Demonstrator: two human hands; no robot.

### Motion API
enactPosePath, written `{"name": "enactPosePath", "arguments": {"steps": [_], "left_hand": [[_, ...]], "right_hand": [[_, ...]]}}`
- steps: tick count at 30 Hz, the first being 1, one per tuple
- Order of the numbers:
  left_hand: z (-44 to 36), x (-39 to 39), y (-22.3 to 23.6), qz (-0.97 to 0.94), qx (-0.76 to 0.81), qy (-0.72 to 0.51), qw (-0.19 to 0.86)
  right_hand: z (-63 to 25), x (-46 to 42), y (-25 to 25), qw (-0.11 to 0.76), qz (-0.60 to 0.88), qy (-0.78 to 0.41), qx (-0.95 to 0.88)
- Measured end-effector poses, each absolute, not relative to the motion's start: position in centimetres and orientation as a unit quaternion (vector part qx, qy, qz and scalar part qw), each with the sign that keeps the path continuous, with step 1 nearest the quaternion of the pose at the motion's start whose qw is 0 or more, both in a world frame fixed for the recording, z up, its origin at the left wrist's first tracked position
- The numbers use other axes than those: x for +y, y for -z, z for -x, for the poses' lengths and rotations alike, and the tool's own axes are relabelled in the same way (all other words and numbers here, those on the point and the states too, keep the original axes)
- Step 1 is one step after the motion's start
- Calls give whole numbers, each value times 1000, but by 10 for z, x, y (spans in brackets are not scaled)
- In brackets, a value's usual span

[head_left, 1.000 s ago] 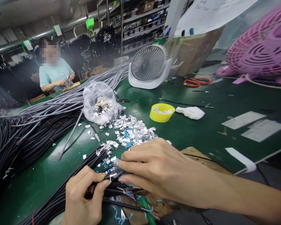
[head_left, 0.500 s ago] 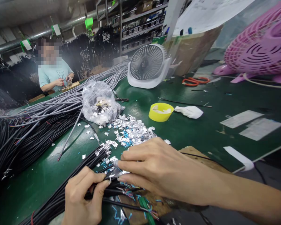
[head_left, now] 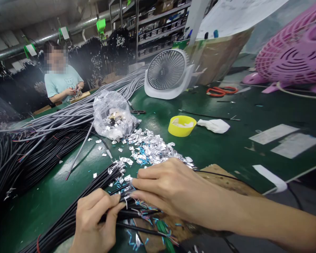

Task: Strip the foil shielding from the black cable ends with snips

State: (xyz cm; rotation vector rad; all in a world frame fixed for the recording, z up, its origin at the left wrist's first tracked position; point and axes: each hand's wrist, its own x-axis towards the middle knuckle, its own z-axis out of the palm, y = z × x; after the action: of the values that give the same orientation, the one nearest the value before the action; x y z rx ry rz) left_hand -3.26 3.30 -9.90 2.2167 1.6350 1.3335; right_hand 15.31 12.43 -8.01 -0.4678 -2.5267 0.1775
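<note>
My left hand (head_left: 96,218) is closed, its thumb and forefinger pinching a black cable (head_left: 124,199) near its end. A short white strand sticks up beside the fingertips. My right hand (head_left: 173,188) reaches across from the right, fingers pressed together on the silver foil (head_left: 126,190) at that cable's end; its fingertips are partly hidden. Under both hands runs a bundle of black cables (head_left: 60,218), several with thin coloured wires (head_left: 144,215) bared at their ends. Silver foil scraps (head_left: 155,149) and bits of blue thread lie heaped just beyond the hands.
On the green table (head_left: 216,154) are a clear plastic bag (head_left: 101,105), grey cables (head_left: 76,114), a yellow ring (head_left: 181,130), orange-handled scissors (head_left: 221,91) and a white fan (head_left: 165,93). A pink fan (head_left: 292,63) stands right. Across the table sits a person (head_left: 64,84).
My right hand has shifted slightly, and less foil shows between my two hands. My left hand keeps its pinch on the cable. The whole view has moved a little.
</note>
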Motion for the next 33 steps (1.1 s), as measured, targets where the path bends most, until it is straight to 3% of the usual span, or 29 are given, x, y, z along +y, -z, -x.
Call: {"name": "enactPosePath", "arguments": {"steps": [7, 11, 20, 28, 33], "left_hand": [[41, 31, 94, -690, 549, -461, 100], [43, 32, 93, -682, 551, -459, 146], [51, 32, 93, -628, 567, -482, 228], [54, 32, 95, -559, 572, -535, 272], [51, 32, 95, -549, 571, -538, 290]], "right_hand": [[-143, 135, 76, 347, 162, -198, -902], [-132, 132, 76, 381, 65, -296, -873], [-99, 140, 87, 477, -60, -150, -864], [-79, 141, 86, 501, -45, -229, -833], [-86, 141, 91, 493, -44, -216, -842]]}}
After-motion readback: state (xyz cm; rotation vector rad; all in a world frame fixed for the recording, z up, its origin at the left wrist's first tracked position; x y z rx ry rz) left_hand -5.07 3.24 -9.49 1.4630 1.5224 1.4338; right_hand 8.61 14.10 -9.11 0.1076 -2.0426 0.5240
